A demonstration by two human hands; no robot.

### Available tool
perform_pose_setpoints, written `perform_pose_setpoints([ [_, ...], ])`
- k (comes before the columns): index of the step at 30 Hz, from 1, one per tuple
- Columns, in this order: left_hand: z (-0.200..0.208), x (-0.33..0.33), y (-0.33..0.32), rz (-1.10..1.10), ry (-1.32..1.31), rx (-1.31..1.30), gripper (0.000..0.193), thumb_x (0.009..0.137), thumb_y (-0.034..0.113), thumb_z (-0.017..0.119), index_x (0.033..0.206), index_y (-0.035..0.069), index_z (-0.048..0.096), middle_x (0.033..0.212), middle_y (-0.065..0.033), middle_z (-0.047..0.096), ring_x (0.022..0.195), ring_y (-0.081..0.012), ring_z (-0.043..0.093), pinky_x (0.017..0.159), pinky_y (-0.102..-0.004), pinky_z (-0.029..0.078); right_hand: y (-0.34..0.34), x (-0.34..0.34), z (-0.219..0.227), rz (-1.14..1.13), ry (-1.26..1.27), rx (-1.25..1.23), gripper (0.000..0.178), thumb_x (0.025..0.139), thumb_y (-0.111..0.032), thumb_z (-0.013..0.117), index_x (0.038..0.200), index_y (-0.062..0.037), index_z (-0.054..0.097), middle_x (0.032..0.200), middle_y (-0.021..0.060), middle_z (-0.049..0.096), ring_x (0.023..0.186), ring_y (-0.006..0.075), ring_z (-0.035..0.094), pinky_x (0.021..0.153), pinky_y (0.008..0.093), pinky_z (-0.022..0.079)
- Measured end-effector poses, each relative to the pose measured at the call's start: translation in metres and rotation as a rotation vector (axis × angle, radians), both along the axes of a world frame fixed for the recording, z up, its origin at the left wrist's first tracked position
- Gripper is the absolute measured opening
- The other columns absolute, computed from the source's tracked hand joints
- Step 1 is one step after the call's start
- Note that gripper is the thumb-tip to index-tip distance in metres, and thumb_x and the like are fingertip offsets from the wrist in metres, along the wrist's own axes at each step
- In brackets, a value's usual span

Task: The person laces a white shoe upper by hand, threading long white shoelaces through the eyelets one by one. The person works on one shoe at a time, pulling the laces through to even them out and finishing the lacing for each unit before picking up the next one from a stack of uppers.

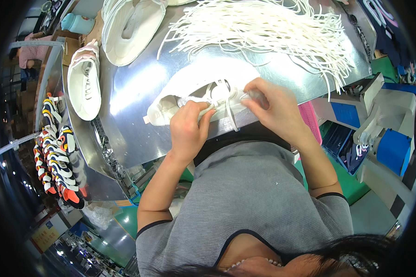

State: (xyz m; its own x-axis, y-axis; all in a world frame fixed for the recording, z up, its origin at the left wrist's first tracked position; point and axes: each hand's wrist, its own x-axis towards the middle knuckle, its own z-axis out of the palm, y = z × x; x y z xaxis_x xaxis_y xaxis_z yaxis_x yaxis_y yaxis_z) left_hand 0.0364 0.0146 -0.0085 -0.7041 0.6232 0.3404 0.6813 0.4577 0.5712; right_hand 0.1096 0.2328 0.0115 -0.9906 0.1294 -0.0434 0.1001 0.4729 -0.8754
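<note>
A white shoe (189,83) lies on its side on the metal table in front of me, its opening facing me. A white shoelace (231,111) is partly threaded at its eyelets, with a loop standing up and one end hanging over the near side. My left hand (188,129) is closed, thumb and forefinger pinching the shoe's edge by the eyelets; the exact spot under the fingertips is hidden. Just right of the lace loop, my right hand (276,108) pinches a small pale piece that looks like part of the shoelace.
A heap of loose white laces (263,32) covers the table's far side. At the far left are stacked white shoes (131,34), a laced white shoe (84,87) and a light blue container (77,23). Colourful shoes (60,157) hang beyond the left edge; a pink basket (309,121) stands right.
</note>
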Motion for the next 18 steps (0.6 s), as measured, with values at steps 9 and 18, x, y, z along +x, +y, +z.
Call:
perform_pose_setpoints([
  [9, -0.003, 0.006, -0.008, -0.095, 0.157, -0.004, 0.026, 0.078, 0.003, 0.079, 0.097, 0.004, 0.062, 0.079, -0.0099, 0.062, 0.067, -0.0286, 0.059, 0.057, -0.0377, 0.045, -0.020, -0.032, 0.002, 0.280, 0.049, 0.278, 0.016, 0.092, -0.018, 0.062, 0.102, -0.0067, 0.064, 0.076, 0.0158, 0.067, 0.072, 0.0366, 0.066, 0.065, 0.0453, 0.049],
  [18, -0.008, 0.004, -0.014, -0.165, 0.259, -0.004, 0.028, 0.075, 0.003, 0.080, 0.097, 0.006, 0.063, 0.079, -0.0077, 0.061, 0.066, -0.0257, 0.057, 0.057, -0.0359, 0.046, -0.014, -0.029, -0.003, 0.264, 0.030, 0.263, 0.016, 0.090, -0.016, 0.068, 0.103, -0.0058, 0.067, 0.076, 0.0166, 0.067, 0.070, 0.0348, 0.065, 0.065, 0.0407, 0.050],
])
